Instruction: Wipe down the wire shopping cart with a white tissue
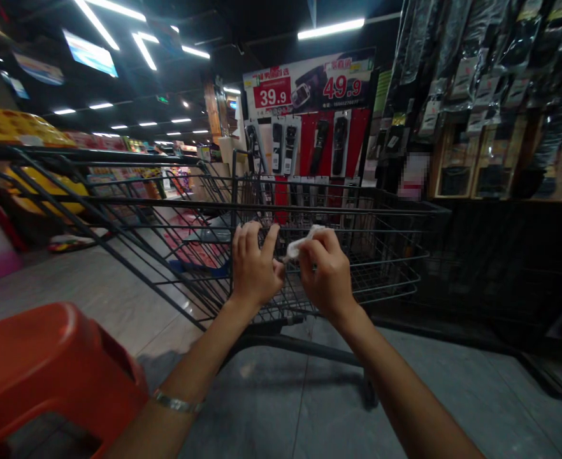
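A dark metal shopping cart [329, 208] stands side-on in front of me, its wire basket spanning the middle of the head view. My left hand [256, 264] is at the basket's wire side, fingers bent around the upright wires and thumb pointing right. In my right hand [327, 271], thumb and fingers pinch a crumpled white wipe [301, 244]. The wipe's lower left end comes close to my left thumb, against the wires; whether they touch I cannot tell. Part of the wipe is hidden by my right fingers.
An orange plastic stool [37, 363] stands at the lower left. Behind the cart, a red display rack [304, 143] holds packaged belts under a price sign [309, 89]. More wrapped goods [482, 83] hang at the right. Inside the basket lies a pink item [192, 245].
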`<state>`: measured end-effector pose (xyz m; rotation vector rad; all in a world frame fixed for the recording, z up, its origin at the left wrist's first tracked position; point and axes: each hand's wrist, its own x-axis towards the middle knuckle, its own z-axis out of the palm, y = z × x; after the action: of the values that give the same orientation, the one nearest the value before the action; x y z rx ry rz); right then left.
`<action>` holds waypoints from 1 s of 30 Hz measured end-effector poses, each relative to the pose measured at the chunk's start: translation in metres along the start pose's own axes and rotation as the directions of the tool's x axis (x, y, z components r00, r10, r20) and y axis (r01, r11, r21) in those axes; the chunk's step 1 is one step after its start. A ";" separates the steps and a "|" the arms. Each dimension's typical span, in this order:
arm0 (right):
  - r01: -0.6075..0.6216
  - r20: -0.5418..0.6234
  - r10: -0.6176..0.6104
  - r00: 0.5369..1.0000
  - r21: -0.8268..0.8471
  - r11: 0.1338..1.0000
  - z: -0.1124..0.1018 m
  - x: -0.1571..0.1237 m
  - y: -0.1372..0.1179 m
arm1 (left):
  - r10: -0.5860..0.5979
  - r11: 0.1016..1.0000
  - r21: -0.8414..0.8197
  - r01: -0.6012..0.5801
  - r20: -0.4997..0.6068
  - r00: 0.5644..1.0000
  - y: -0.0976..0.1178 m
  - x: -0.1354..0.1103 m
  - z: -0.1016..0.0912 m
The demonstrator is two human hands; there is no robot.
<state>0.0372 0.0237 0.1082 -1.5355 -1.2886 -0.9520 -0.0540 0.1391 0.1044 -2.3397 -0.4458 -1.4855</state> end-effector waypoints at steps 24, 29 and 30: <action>-0.418 0.296 0.407 0.864 -0.029 0.908 0.002 -0.105 0.065 | 0.058 0.998 0.015 -0.059 0.052 0.997 -0.008 -0.001 -0.005; -0.855 0.411 0.757 0.508 0.138 0.500 -0.019 -0.107 0.075 | 0.035 0.998 0.044 -0.038 0.062 0.997 -0.004 -0.003 -0.003; -0.903 0.474 0.769 0.429 0.192 0.385 -0.024 -0.105 0.075 | 0.031 0.998 0.052 -0.034 0.069 0.997 -0.003 -0.004 -0.004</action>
<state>0.0938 -0.0355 0.0056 -1.6991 -0.5998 0.2802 -0.0600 0.1393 0.1029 -2.3511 -0.4564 -1.3656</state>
